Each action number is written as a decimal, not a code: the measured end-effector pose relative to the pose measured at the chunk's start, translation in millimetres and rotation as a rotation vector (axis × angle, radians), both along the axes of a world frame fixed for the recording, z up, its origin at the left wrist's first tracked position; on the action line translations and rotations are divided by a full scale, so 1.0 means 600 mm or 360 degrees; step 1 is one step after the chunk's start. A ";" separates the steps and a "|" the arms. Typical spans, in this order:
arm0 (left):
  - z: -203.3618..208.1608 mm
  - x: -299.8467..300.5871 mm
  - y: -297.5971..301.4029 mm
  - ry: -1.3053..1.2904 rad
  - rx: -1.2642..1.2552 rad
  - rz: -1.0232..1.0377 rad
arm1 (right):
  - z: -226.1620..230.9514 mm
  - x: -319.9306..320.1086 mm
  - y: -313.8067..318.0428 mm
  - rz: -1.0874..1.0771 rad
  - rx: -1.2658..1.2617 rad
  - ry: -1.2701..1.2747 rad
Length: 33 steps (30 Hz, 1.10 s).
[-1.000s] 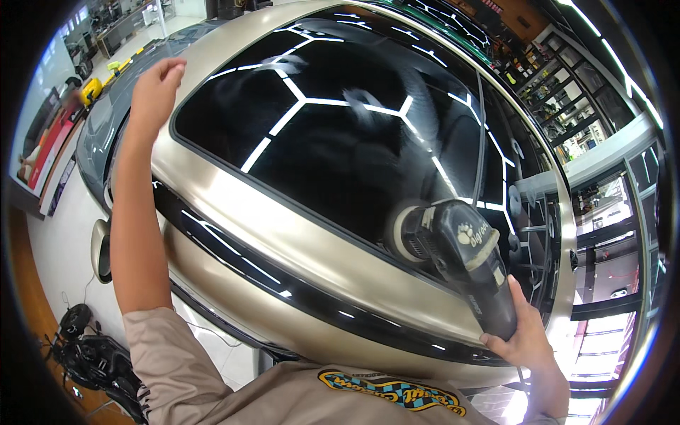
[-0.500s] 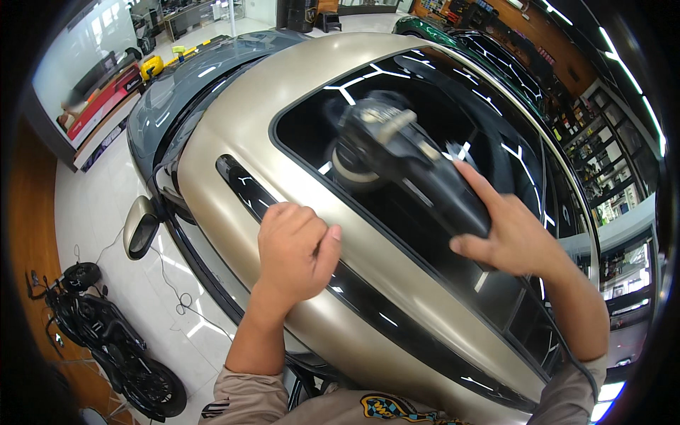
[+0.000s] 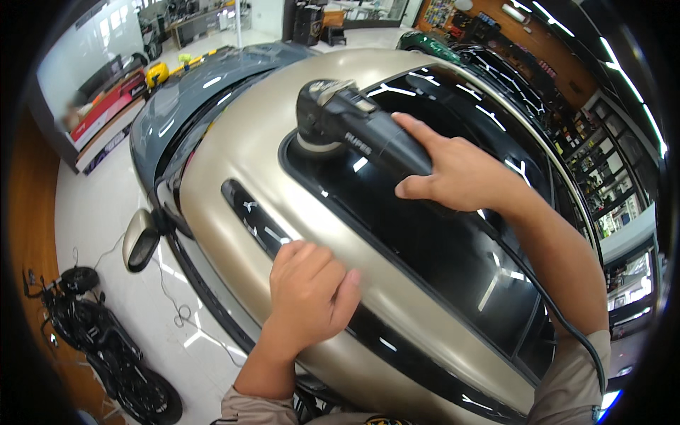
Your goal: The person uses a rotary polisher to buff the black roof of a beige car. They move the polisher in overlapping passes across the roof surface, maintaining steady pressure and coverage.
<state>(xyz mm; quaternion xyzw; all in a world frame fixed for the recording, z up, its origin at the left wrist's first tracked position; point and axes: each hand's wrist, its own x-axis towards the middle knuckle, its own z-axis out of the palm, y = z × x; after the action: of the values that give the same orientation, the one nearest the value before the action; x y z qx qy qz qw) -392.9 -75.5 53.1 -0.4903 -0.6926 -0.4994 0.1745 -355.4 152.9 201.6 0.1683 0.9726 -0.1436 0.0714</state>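
Note:
My right hand (image 3: 464,173) grips the body of a black corded polisher (image 3: 375,138) from above, thumb on the near side. The polisher's pad (image 3: 317,147) is at the left front corner of the dark glass roof panel (image 3: 411,212), by the satin gold roof (image 3: 244,152). Whether the pad touches the surface I cannot tell. Its black cable (image 3: 528,273) trails back along my right forearm. My left hand (image 3: 308,294) is curled into a fist over the glossy black roof strip (image 3: 251,216), with nothing showing in it.
A wing mirror (image 3: 142,241) juts out at the left. Beyond it, a black motorcycle (image 3: 106,340) stands on the white tiled floor (image 3: 88,205), where a thin cord (image 3: 164,283) lies. A grey car (image 3: 191,88) is ahead, a green car (image 3: 432,46) at the far right.
The polisher and my right hand have moved left, taking the pad from over the glass to the panel's corner. My left fist has shifted slightly right and toward me. The view has tilted slightly.

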 end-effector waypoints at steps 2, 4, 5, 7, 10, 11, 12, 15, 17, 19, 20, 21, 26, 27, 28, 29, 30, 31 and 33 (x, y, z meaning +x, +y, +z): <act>0.006 0.000 -0.004 0.0022 -0.0024 -0.0004 | -0.001 -0.006 0.013 0.0027 0.0038 0.0010; 0.010 0.002 -0.003 0.0016 -0.0023 -0.0013 | 0.002 -0.008 0.027 -0.0005 0.0061 0.0008; 0.008 0.003 -0.003 0.0004 -0.0022 -0.0016 | 0.001 -0.008 0.040 -0.0013 0.0081 0.0022; 0.005 0.004 -0.002 -0.0023 -0.0024 -0.0020 | 0.012 -0.014 0.056 -0.0108 0.0089 -0.0026; 0.009 0.006 -0.002 -0.0051 -0.0052 -0.0019 | 0.000 -0.031 0.128 -0.0219 0.0120 0.0054; 0.009 0.008 -0.003 -0.0050 -0.0071 -0.0029 | -0.005 -0.035 0.159 -0.0249 0.0126 0.0089; 0.008 0.009 -0.006 -0.0049 -0.0091 -0.0037 | -0.009 -0.040 0.189 -0.0294 0.0053 0.0117; 0.013 0.006 -0.007 -0.0021 -0.0124 -0.0041 | 0.001 -0.063 0.249 -0.0452 0.0023 0.0117; 0.014 0.006 -0.006 -0.0011 -0.0123 -0.0037 | -0.004 -0.082 0.300 -0.0525 -0.0155 0.0201; 0.006 0.005 -0.008 -0.0017 -0.0123 -0.0031 | -0.017 -0.109 0.350 -0.0600 -0.0110 0.0210; 0.005 0.006 -0.008 -0.0010 -0.0117 -0.0025 | -0.020 -0.112 0.361 -0.0565 -0.0188 0.0257; 0.004 0.005 -0.007 -0.0002 -0.0110 -0.0023 | -0.015 -0.106 0.375 -0.0669 -0.0273 0.0230; 0.011 0.001 -0.006 -0.0020 -0.0115 0.0020 | 0.011 -0.057 0.348 -0.0671 -0.0117 0.0173; 0.011 0.002 -0.005 -0.0021 -0.0116 0.0025 | 0.008 -0.036 0.344 -0.0640 -0.0153 0.0183; 0.012 0.002 -0.002 -0.0017 -0.0107 0.0013 | 0.010 -0.008 0.330 -0.0596 -0.0113 0.0183; 0.012 0.003 -0.002 -0.0013 -0.0102 0.0012 | 0.005 0.008 0.316 -0.0530 -0.0089 0.0182; 0.013 0.003 -0.001 -0.0010 -0.0097 0.0010 | 0.006 0.024 0.295 -0.0468 -0.0001 0.0176; 0.012 0.005 -0.008 -0.0007 -0.0125 0.0050 | 0.000 0.022 0.270 -0.0365 0.0052 0.0166; 0.008 0.004 -0.010 0.0001 -0.0116 0.0055 | 0.014 0.033 0.241 -0.0371 0.0047 0.0060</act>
<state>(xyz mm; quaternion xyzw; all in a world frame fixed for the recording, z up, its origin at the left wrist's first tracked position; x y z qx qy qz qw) -390.7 -81.2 58.2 -0.4845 -0.7187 -0.4706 0.1651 -335.5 297.6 210.3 0.2786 0.9496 -0.1399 0.0334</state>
